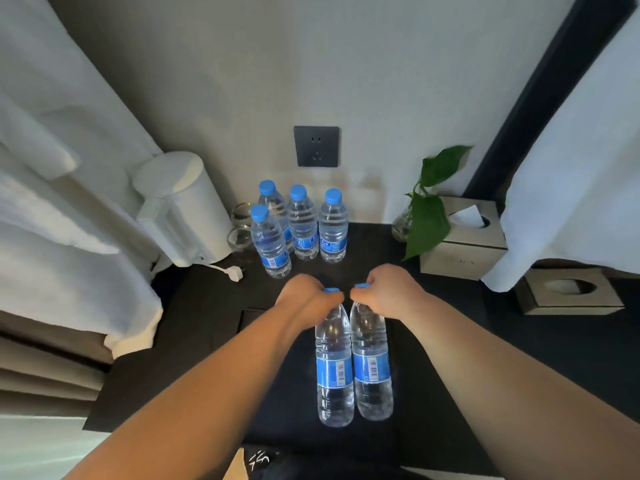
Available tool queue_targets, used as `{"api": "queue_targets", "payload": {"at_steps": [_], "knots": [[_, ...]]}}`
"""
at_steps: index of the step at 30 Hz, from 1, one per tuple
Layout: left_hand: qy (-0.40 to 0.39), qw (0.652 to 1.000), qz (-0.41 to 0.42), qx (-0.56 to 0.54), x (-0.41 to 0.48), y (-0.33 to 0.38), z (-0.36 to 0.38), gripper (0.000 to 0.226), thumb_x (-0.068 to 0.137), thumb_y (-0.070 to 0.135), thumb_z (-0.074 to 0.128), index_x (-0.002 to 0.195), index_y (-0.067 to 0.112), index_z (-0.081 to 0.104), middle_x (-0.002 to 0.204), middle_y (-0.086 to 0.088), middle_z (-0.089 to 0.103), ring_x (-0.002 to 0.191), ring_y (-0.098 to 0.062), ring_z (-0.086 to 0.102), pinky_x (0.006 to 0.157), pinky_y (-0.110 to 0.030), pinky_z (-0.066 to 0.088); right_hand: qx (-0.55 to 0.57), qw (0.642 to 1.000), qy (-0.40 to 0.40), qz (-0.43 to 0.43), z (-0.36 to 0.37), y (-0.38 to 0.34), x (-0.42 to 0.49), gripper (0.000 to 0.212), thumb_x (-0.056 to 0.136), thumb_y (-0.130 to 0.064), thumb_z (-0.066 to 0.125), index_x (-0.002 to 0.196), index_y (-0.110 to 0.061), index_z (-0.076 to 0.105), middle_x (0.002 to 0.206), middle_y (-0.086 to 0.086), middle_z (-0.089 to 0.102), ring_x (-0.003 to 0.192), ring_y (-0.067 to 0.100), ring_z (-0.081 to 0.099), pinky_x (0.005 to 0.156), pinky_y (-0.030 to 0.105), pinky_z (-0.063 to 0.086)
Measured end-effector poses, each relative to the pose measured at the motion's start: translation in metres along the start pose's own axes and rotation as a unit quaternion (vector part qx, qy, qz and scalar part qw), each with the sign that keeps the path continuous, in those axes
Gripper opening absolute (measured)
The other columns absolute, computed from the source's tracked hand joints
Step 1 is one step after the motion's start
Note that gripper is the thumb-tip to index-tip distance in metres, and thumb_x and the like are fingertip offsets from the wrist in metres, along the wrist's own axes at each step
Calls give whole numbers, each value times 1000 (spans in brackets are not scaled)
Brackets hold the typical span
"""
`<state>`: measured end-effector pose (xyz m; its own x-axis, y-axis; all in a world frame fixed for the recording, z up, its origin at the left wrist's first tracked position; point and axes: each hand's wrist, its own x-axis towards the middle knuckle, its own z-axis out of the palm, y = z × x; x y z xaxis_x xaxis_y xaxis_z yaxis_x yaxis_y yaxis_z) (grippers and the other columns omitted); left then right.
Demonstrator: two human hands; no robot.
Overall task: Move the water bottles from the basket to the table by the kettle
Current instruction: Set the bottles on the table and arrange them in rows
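My left hand [306,296] grips the neck of one clear water bottle [334,368] with a blue cap and label. My right hand [386,289] grips the neck of a second bottle [372,365]. Both bottles hang side by side, touching, above the dark table [433,306]. Several more bottles [299,226] stand upright at the back of the table, just right of the white kettle [183,209]. No basket is visible.
Two glasses [240,230] stand between the kettle and the bottles, and a white plug [233,273] lies in front. A leafy plant [427,216] and a tissue box [465,240] sit at the right. White robes hang on both sides. A wall socket [317,146] is behind.
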<state>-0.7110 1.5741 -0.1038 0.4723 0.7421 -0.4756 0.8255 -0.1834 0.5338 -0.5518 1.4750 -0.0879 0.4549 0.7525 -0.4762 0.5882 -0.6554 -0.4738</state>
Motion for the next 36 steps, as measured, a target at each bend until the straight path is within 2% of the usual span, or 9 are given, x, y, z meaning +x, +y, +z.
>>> {"api": "queue_targets", "payload": {"at_steps": [5, 9, 11, 14, 18, 22, 29, 32, 36], "knots": [[30, 999, 34, 1, -5, -3, -19, 42, 75, 53, 68, 64, 13, 70, 51, 3, 59, 52, -12, 57, 48, -25, 42, 8, 1000, 23, -12, -9, -16, -7, 32, 80, -46, 75, 81, -13, 76, 76, 6, 74, 71, 19, 71, 59, 30, 48], [39, 998, 57, -8, -11, -7, -32, 42, 76, 54, 68, 63, 14, 69, 44, 8, 56, 41, -3, 51, 43, -20, 39, 28, 999, 33, -16, -16, -22, -12, 29, 77, -46, 77, 78, -17, 78, 74, 4, 75, 70, 17, 71, 59, 30, 50], [40, 996, 73, -24, -12, -6, -40, 42, 76, 52, 72, 69, 11, 72, 51, 4, 60, 45, -4, 54, 46, -22, 44, 34, 998, 46, -25, -20, -27, -14, 28, 77, -45, 79, 78, -17, 78, 73, 4, 75, 67, 16, 71, 56, 28, 48], [44, 993, 97, -47, -12, -3, -55, 37, 75, 48, 76, 61, 15, 65, 50, 3, 60, 45, -5, 53, 48, -26, 45, 38, 996, 71, -39, -28, -35, -18, 31, 77, -45, 80, 81, -14, 78, 75, 6, 75, 61, 13, 66, 53, 26, 45], [54, 988, 128, -65, -10, 4, -76, 44, 77, 40, 78, 73, -2, 68, 55, -3, 60, 48, -10, 53, 55, -32, 50, 50, 992, 102, -51, -39, -50, -19, 24, 74, -43, 81, 75, -20, 73, 62, -4, 69, 50, 4, 59, 44, 21, 40], [80, 984, 149, -53, -4, 13, -97, 49, 74, 44, 78, 76, -4, 66, 55, -6, 58, 47, -14, 52, 52, -35, 50, 89, 986, 118, -75, -48, -66, -18, 26, 76, -38, 82, 65, -21, 66, 45, -17, 59, 39, -4, 54, 34, 12, 32], [128, 978, 163, 16, 7, 17, -118, 31, 74, 40, 76, 74, 10, 69, 64, -7, 68, 52, -12, 56, 53, -36, 52, 98, 976, 168, -95, -45, -83, -8, 17, 81, -33, 81, 78, -27, 65, 70, -6, 65, 54, 4, 58, 49, 22, 40], [132, 978, 158, 32, 13, 15, -119, 18, 76, 35, 77, 72, 20, 68, 63, 1, 66, 56, -9, 60, 49, -25, 43, 103, 972, 185, -103, -39, -87, 1, 14, 83, -29, 80, 83, -26, 66, 77, -4, 67, 65, 10, 60, 54, 27, 47], [148, 977, 153, 35, 19, 18, -120, 17, 77, 29, 74, 68, 19, 64, 61, 2, 62, 54, -8, 56, 47, -23, 35, 92, 970, 197, -107, -34, -89, 12, 14, 86, -27, 78, 87, -19, 66, 78, -2, 66, 64, 10, 56, 54, 26, 43]]}}
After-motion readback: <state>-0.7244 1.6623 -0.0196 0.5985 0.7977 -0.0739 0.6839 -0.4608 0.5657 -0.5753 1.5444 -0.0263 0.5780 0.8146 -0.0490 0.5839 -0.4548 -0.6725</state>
